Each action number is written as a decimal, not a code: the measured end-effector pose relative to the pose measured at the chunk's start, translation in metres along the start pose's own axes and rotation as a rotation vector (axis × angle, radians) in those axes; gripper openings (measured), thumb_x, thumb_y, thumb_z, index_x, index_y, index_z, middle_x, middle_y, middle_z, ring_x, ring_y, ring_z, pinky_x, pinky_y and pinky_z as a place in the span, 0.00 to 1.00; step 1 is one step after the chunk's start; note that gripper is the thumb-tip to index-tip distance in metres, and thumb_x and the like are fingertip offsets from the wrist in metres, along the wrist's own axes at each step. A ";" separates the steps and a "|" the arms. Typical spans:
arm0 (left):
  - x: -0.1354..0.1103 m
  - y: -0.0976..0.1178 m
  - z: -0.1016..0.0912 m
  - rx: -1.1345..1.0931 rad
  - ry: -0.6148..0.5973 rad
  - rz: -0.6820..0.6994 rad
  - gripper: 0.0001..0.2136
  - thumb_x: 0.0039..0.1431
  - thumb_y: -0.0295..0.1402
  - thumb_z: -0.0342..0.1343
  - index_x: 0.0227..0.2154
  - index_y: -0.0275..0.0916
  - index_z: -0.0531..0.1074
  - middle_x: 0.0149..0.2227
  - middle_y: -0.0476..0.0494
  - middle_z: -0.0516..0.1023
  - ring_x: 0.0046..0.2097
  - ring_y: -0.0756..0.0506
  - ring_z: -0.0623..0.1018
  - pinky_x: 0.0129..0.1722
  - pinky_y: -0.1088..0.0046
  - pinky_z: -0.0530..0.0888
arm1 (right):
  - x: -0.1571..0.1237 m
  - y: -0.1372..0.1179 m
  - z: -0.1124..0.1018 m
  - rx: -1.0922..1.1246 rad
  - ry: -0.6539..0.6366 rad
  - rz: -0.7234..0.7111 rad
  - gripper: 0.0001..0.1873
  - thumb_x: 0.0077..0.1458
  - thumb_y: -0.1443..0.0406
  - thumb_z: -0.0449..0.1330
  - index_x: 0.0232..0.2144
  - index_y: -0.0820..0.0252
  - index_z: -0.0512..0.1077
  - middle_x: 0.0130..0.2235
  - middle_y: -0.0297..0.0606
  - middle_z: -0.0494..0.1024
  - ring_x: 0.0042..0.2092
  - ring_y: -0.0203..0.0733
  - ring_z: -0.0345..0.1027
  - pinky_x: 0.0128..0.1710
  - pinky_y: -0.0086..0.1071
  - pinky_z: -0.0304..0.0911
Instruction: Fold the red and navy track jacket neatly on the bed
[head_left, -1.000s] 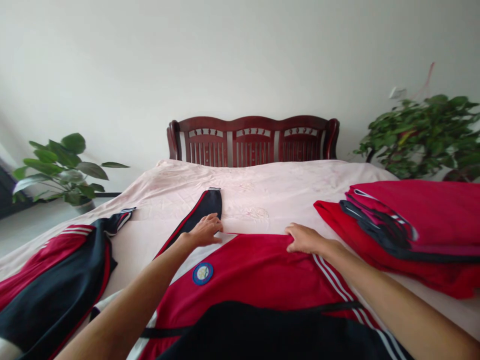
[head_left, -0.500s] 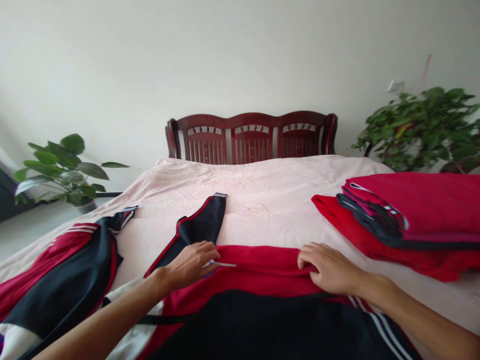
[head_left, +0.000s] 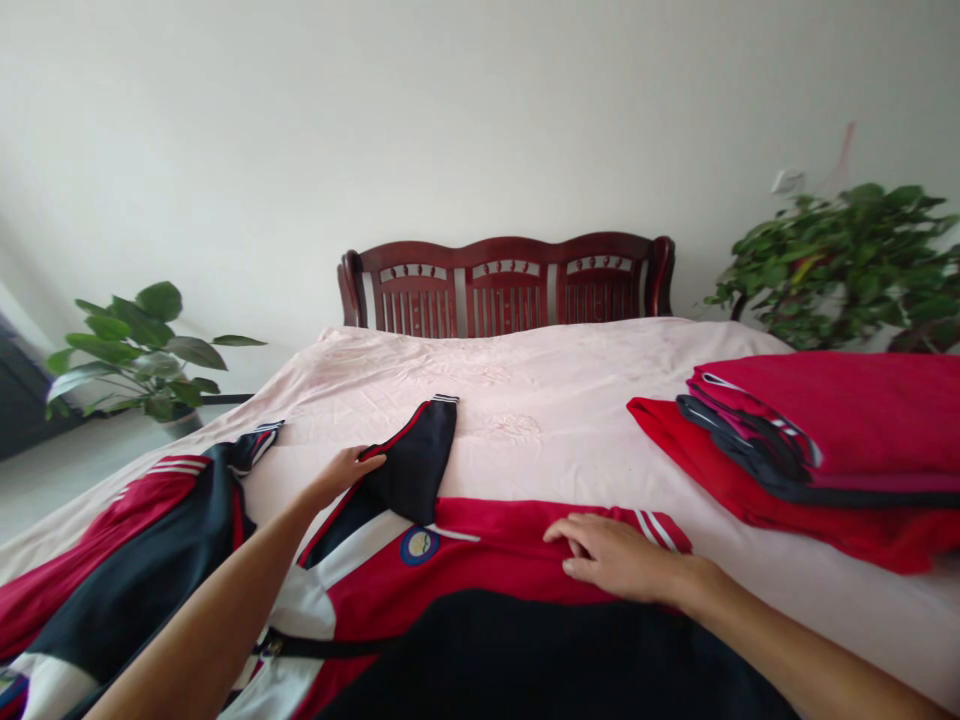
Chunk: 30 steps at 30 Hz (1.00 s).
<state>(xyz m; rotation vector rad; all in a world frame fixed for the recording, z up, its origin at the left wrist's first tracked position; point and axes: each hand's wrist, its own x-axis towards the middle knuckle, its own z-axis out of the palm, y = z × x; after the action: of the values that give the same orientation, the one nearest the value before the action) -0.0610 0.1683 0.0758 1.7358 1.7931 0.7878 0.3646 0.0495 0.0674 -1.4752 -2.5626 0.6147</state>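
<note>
A red, navy and white sports jacket (head_left: 375, 580) lies on the bed, a round blue badge (head_left: 419, 545) on its front. Its navy sleeve (head_left: 420, 450), with red piping, points away from me. My left hand (head_left: 351, 474) pinches this sleeve's left edge between thumb and fingers. Lying over the jacket's red part, my right hand (head_left: 619, 552) has its fingers loosely stretched. Just beyond it is a red end with two white stripes (head_left: 657, 528). Dark cloth (head_left: 525, 660) covers the bottom middle; I cannot tell whether it belongs to the jacket.
Another navy and red garment (head_left: 150, 570) lies at the left. A stack of folded clothes (head_left: 832, 420) sits at the right on the pale pink bedsheet (head_left: 555, 370). Behind stands a dark wooden headboard (head_left: 506, 255). Potted plants (head_left: 150, 345) flank the bed.
My left hand has left the red fabric's edge and moved up and left onto the navy sleeve. My right hand has let go of the edge and shifted left; the badge now shows.
</note>
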 end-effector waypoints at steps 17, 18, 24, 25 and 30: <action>-0.072 -0.023 -0.031 -0.680 -0.410 -0.102 0.18 0.50 0.47 0.66 0.38 0.38 0.78 0.37 0.44 0.83 0.37 0.45 0.81 0.38 0.73 0.77 | 0.019 -0.013 -0.012 -0.232 0.032 -0.093 0.09 0.54 0.68 0.54 0.36 0.54 0.73 0.39 0.37 0.76 0.42 0.44 0.69 0.42 0.34 0.58; -0.071 -0.024 -0.033 -0.714 -0.362 -0.088 0.18 0.51 0.46 0.66 0.38 0.38 0.78 0.37 0.44 0.83 0.36 0.45 0.81 0.37 0.73 0.77 | 0.018 -0.011 -0.013 -0.232 0.059 -0.085 0.09 0.54 0.69 0.53 0.35 0.54 0.73 0.39 0.37 0.76 0.42 0.43 0.69 0.42 0.34 0.58; -0.075 -0.035 -0.036 -0.702 -0.425 -0.098 0.21 0.50 0.47 0.66 0.41 0.37 0.78 0.38 0.42 0.83 0.40 0.43 0.81 0.42 0.68 0.77 | -0.001 0.007 -0.014 -0.250 0.082 -0.043 0.11 0.51 0.71 0.54 0.35 0.54 0.74 0.39 0.38 0.77 0.43 0.44 0.69 0.43 0.35 0.58; -0.078 -0.038 -0.035 -0.649 -0.479 -0.127 0.21 0.48 0.48 0.67 0.40 0.37 0.79 0.37 0.42 0.84 0.40 0.41 0.82 0.43 0.67 0.77 | -0.004 0.010 -0.012 -0.244 0.061 -0.019 0.13 0.51 0.72 0.53 0.33 0.54 0.74 0.38 0.37 0.78 0.42 0.44 0.70 0.42 0.35 0.58; -0.088 -0.036 -0.031 -0.469 -0.550 -0.099 0.20 0.46 0.50 0.67 0.34 0.38 0.79 0.34 0.45 0.84 0.38 0.42 0.81 0.41 0.67 0.76 | -0.001 0.015 -0.014 -0.108 0.012 0.121 0.14 0.44 0.74 0.54 0.29 0.54 0.76 0.33 0.34 0.79 0.36 0.42 0.70 0.35 0.33 0.56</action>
<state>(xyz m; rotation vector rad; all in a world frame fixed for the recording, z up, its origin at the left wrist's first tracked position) -0.1044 0.0787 0.0688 1.3674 1.1978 0.5577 0.3813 0.0591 0.0746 -1.6729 -2.5487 0.4864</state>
